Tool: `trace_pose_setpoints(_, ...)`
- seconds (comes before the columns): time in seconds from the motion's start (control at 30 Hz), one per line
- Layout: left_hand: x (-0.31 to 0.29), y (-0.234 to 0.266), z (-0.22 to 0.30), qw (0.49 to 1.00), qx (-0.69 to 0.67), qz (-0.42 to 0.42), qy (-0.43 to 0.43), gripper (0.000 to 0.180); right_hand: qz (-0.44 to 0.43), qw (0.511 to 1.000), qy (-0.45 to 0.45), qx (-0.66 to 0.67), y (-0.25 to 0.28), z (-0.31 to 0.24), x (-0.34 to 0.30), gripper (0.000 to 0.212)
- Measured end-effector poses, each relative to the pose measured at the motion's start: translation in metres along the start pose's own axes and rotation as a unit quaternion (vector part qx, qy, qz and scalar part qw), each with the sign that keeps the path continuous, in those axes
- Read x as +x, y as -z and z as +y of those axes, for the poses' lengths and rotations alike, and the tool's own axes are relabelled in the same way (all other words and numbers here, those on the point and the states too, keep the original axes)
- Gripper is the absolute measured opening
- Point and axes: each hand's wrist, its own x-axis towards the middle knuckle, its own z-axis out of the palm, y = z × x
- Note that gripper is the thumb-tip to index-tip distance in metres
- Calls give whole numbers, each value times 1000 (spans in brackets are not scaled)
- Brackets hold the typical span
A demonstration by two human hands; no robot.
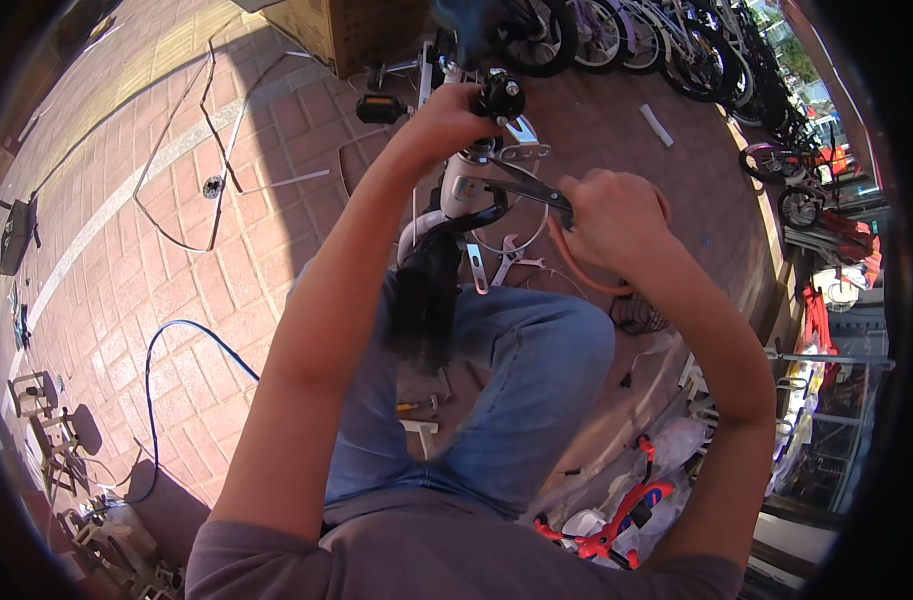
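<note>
In front of my knees stands a bicycle with a pale head tube and a dark saddle or padded part nearer to me. My left hand is closed at the top of this tube, against a black, bolted bicycle part; its fingertips are mostly hidden. My right hand grips large pliers with orange handles. Their dark jaws point left and reach the head tube just below my left hand. Whether the jaws pinch anything cannot be made out.
A wrench and a slotted metal strip lie beyond my knee. A cardboard box stands at the far left, with parked bicycles at the far right. A blue hose curves across the left paving; red parts lie at lower right.
</note>
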Motion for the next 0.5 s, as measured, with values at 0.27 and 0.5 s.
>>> trace_pose_setpoints(0.27,-1,2,-1,1000,-6,1,9,23,-52,998,-20,-25,12,-2,8,31)
trace_pose_setpoints(0.5,0,2,-2,1000,-21,-3,11,26,-68,997,-31,-19,10,-2,8,32)
